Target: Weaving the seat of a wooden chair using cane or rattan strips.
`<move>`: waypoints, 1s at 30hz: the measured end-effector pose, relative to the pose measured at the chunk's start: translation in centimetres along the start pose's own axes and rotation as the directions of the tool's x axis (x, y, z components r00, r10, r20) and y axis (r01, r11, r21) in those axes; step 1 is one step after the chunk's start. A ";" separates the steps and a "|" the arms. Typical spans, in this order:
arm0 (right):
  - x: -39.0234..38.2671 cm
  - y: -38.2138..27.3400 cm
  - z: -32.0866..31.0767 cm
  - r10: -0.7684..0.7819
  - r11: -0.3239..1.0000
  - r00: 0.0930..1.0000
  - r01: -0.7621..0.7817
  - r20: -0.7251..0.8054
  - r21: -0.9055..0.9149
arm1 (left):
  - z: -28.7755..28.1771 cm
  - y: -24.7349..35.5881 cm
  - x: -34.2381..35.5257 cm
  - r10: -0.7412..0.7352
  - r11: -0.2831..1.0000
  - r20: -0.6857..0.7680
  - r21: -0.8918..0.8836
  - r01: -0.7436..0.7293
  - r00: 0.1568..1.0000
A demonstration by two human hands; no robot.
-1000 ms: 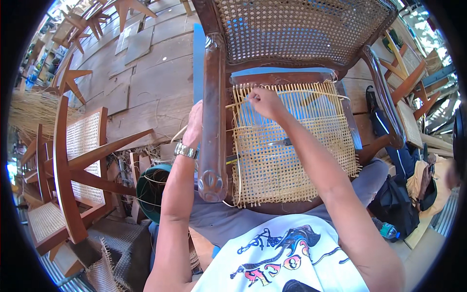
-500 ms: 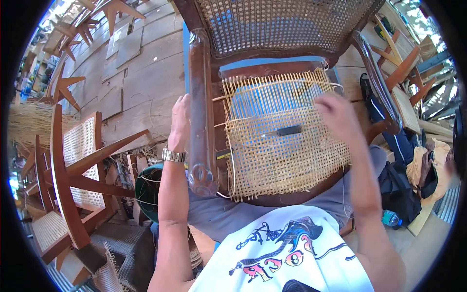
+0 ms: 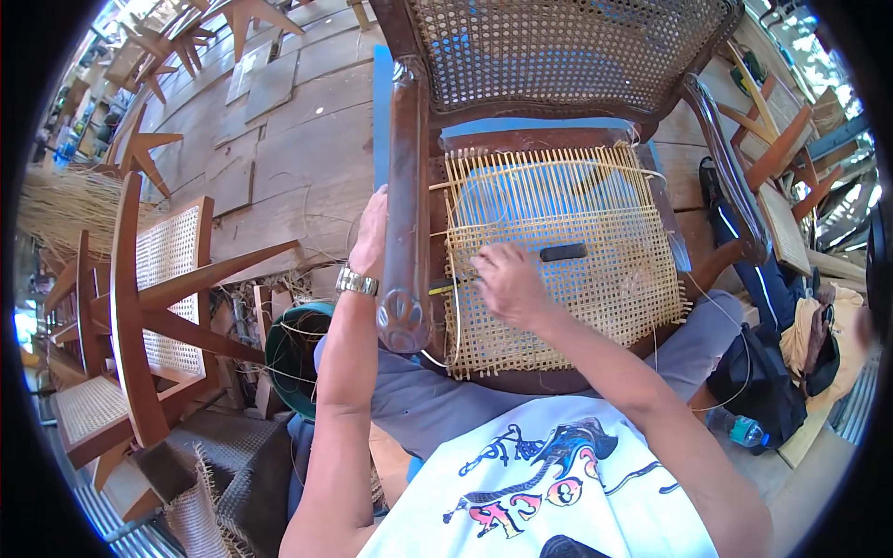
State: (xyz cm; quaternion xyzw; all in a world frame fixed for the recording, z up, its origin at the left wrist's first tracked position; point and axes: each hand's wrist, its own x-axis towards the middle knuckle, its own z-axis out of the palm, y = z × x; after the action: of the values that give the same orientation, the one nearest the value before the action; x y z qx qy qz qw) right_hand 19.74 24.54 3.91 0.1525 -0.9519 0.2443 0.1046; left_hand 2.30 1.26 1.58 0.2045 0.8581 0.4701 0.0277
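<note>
L hand at left armrest, prob. steadying it, grip unclear; R hand curled over cane seat, can't tell if holding.

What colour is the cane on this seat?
The cane is straw yellow, clearest in the head view.

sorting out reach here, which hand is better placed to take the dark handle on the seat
Probably the right hand: it is at the seat, close to the handle, while the left hand is outside the armrest, farther away.
</note>
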 end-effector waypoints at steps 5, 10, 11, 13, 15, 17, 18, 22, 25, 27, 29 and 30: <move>-1.0 0.6 2.9 -0.044 0.998 0.995 0.041 -0.094 -0.036 | -0.7 -3.3 1.8 0.064 0.984 0.067 0.165 -0.074 0.996; 0.1 0.8 2.0 -0.026 0.998 0.990 0.018 -0.137 -0.062 | -0.2 -1.9 2.3 0.056 0.998 -0.010 -0.034 -0.057 0.998; 0.8 0.5 0.9 -0.071 0.996 0.977 0.059 -0.202 -0.062 | -0.4 -1.5 2.1 0.006 0.999 0.019 -0.043 -0.005 1.000; 2.0 -0.1 -3.2 0.086 0.981 0.995 -0.092 0.040 0.173 | -1.0 -0.7 1.7 0.046 0.993 0.047 0.109 -0.051 0.998; 2.1 -0.2 -9.8 0.240 0.896 0.938 -0.313 0.249 0.314 | -1.5 0.0 1.3 0.040 0.969 0.068 0.240 -0.055 0.997; 0.8 1.2 -18.6 0.243 0.891 0.935 -0.320 0.257 0.323 | -2.0 0.7 1.2 0.062 0.966 0.011 0.250 -0.063 0.998; -0.1 2.3 -23.1 0.239 0.934 0.942 -0.290 0.234 0.211 | -2.2 0.9 1.3 0.048 0.964 0.026 0.261 -0.053 0.999; -4.4 9.0 -35.4 0.422 0.897 0.902 -0.399 0.094 -0.191 | -2.3 1.5 1.4 0.037 0.989 0.081 0.142 -0.048 0.996; -9.5 13.3 -40.8 0.668 0.744 0.736 -0.657 0.111 -0.125 | -2.3 1.6 1.2 0.064 0.981 0.183 0.168 -0.095 0.981; -13.7 15.3 -42.2 0.750 0.661 0.660 -0.750 0.052 -0.027 | -3.1 2.0 1.1 0.043 0.944 0.242 0.308 -0.119 0.969; -17.9 16.3 -43.2 0.832 0.540 0.547 -0.837 0.094 0.090 | -4.6 3.2 1.1 -0.035 0.866 0.270 0.489 -0.106 0.962; -19.7 16.5 -43.5 0.882 0.439 0.454 -0.889 0.128 0.128 | -6.0 4.0 0.3 -0.015 0.960 0.146 0.279 -0.027 0.989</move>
State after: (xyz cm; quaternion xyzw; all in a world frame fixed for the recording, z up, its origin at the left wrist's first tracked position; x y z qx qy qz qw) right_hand 37.86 64.63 28.70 -0.3534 -0.8674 0.3427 -0.0723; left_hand 1.86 -1.51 8.29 0.2430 0.9110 0.3278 0.0601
